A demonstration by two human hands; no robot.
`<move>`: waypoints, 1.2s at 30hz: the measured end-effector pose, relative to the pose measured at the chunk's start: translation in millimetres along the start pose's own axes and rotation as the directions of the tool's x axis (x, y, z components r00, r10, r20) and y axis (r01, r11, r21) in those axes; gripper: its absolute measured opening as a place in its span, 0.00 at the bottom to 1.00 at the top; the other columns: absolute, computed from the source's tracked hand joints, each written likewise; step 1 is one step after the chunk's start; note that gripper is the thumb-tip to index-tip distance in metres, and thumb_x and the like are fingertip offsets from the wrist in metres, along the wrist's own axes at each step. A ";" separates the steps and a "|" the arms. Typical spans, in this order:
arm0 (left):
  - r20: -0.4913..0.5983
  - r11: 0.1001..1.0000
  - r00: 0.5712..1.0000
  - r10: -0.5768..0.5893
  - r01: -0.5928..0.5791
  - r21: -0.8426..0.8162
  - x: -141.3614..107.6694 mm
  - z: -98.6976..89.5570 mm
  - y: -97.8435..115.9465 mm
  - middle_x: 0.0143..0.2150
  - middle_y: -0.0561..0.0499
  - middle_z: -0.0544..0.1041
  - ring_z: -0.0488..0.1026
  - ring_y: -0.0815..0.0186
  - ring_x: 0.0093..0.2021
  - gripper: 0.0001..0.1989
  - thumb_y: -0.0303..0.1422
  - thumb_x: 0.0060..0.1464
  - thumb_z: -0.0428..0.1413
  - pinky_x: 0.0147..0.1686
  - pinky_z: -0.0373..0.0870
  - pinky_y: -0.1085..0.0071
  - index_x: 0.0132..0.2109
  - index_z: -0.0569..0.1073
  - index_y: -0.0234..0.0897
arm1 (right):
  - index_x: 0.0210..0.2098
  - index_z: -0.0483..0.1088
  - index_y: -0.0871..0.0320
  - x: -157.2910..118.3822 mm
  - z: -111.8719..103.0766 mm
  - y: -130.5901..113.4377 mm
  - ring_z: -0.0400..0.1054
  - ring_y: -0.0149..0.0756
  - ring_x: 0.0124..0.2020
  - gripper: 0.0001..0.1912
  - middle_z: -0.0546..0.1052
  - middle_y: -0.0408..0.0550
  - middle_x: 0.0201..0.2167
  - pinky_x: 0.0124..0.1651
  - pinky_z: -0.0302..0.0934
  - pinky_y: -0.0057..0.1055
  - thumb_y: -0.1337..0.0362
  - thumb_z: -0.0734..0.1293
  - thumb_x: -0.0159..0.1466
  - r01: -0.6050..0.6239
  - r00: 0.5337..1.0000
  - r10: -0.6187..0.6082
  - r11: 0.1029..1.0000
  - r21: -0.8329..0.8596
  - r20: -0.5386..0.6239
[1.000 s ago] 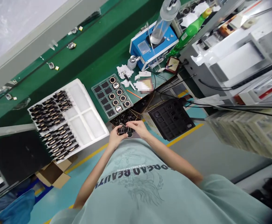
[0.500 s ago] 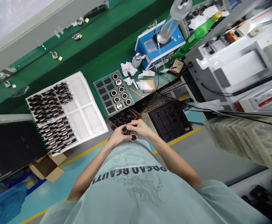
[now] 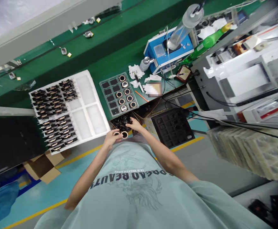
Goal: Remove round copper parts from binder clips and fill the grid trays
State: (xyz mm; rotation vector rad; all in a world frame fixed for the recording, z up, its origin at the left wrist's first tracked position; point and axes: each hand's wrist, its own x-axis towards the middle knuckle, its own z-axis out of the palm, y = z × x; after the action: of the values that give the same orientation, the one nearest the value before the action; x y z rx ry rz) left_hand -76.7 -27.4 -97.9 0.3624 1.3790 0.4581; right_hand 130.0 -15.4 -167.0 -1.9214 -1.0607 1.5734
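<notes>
My left hand [image 3: 111, 138] is closed on a pair of round black-centred pieces with pale rims [image 3: 125, 135], held side by side low in front of my shirt. Their exact kind I cannot make out. To the right, my right hand [image 3: 135, 124] is over a box of small glossy black parts [image 3: 122, 121], thumb and fingers apart, with nothing visible in them. Just beyond the box, on the green bench, lies a clear compartment tray [image 3: 110, 98]. Dark squares fill its left columns and similar round pieces, some shiny, its right ones.
A white foam tray [image 3: 96, 119] with rows of black assemblies lies on the left. A blue machine [image 3: 150, 47], green bottle [image 3: 205, 43] and orange stick [image 3: 141, 96] are on the bench. A black tray [image 3: 169, 140] sits lower right; cables [image 3: 215, 119] cross nearby.
My hands were together at the round piece and have separated. The left moved left, keeping the round pieces; the right let go and moved forward over the black parts.
</notes>
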 end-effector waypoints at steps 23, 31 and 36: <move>0.009 0.995 0.997 0.079 -0.080 0.063 116.8 241.5 21.1 0.19 0.56 0.68 0.64 0.75 0.20 0.11 0.24 0.39 0.66 0.26 0.64 0.76 0.29 0.71 0.34 | 0.47 0.76 0.57 -73.3 -190.1 19.9 0.70 0.36 0.36 0.25 0.77 0.51 0.46 0.39 0.67 0.34 0.52 0.75 0.54 0.348 0.784 -0.076 0.876 0.335 -0.616; 0.049 1.000 0.999 0.000 -0.001 0.019 141.6 281.8 30.0 0.16 0.65 0.56 0.60 0.76 0.20 0.09 0.24 0.44 0.60 0.39 0.73 0.69 0.30 0.65 0.37 | 0.48 0.74 0.50 -98.9 -216.5 16.3 0.74 0.32 0.40 0.22 0.78 0.44 0.47 0.40 0.69 0.28 0.56 0.76 0.55 0.346 0.930 -0.049 0.454 0.821 -0.364; 0.115 0.999 0.992 -0.048 0.050 -0.017 121.4 258.9 30.6 0.23 0.55 0.70 0.71 0.72 0.26 0.07 0.25 0.44 0.62 0.36 0.72 0.73 0.30 0.70 0.34 | 0.47 0.73 0.54 -74.3 -218.2 6.2 0.76 0.36 0.38 0.21 0.80 0.47 0.41 0.39 0.69 0.30 0.51 0.74 0.58 0.303 0.935 -0.045 0.613 0.729 -0.351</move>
State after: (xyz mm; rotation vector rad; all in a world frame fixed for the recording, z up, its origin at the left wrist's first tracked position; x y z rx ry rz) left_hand 191.2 66.1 -144.3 0.3330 1.2684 0.4037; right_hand 336.2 -48.4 -69.1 -1.3164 -0.3029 1.2524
